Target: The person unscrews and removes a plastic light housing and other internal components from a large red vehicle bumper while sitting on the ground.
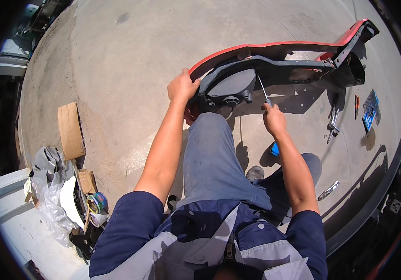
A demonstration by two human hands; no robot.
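Observation:
A red car bumper (pixel 238 48) stands on the concrete with its dark inner side toward me. My left hand (pixel 182 87) is closed around its left end, fingers over the red edge. Just right of that hand, a dark grey lamp housing (pixel 233 84) with a round connector sits inside the bumper. My right hand (pixel 274 119) grips a screwdriver (pixel 262 87) by its handle. The thin shaft points up and away, its tip at the bracket by the housing's right end; whether it sits in a screw cannot be made out. My bent knee is close below the housing.
On the floor to the right lie metal hand tools (pixel 333 125), an orange-and-black tool (pixel 356 106), a blue tool case (pixel 371 112) and a silver tool (pixel 328 190). A small blue object (pixel 275 149) is near my foot. Cardboard (pixel 70 130) and plastic wrap (pixel 51 205) are at left.

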